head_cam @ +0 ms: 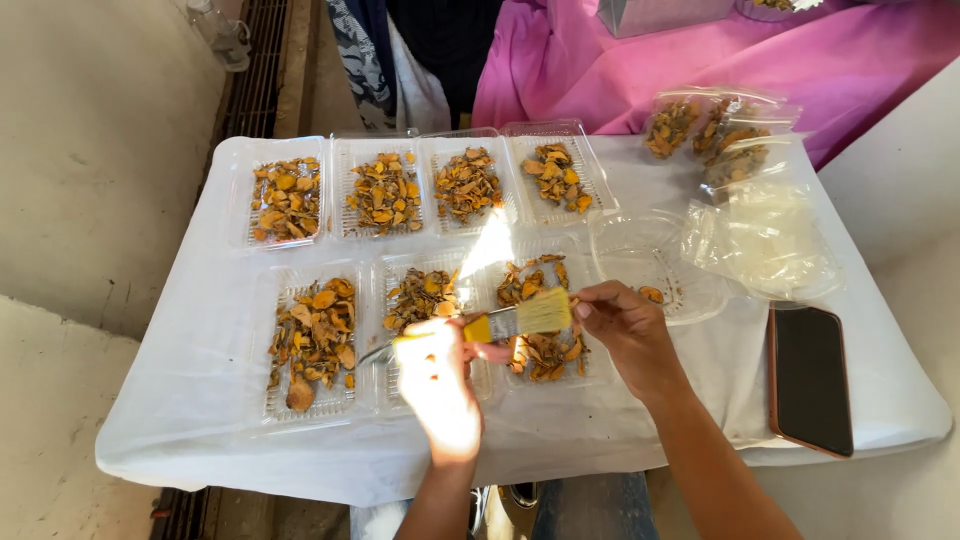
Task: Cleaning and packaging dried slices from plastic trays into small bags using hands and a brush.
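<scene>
The left hand [438, 385], caught in bright sunlight, is closed around the yellow handle of a small paintbrush [520, 318], whose pale bristles point toward the right hand [625, 330]. The right hand is curled in a narrow pinch at the bristle tips; what it holds between the fingers is too small to tell. Both hands hover over a clear plastic tray [545, 320] filled with dried orange-brown slices, directly under the brush.

To the left of the left hand, two more trays of slices [312, 340] lie side by side on the white-covered counter [200, 400]. Beyond the hands, on the far side, a row of four further trays [420, 185] runs across the counter. Just past the right hand sits a clear round bowl [650, 260] with a few slices in it. Farther out to the right are clear plastic bags [730, 140], some filled with slices. A dark phone [810, 375] lies face up near the right forearm, close to the counter's edge. Pink cloth [700, 60] lies beyond the counter.
</scene>
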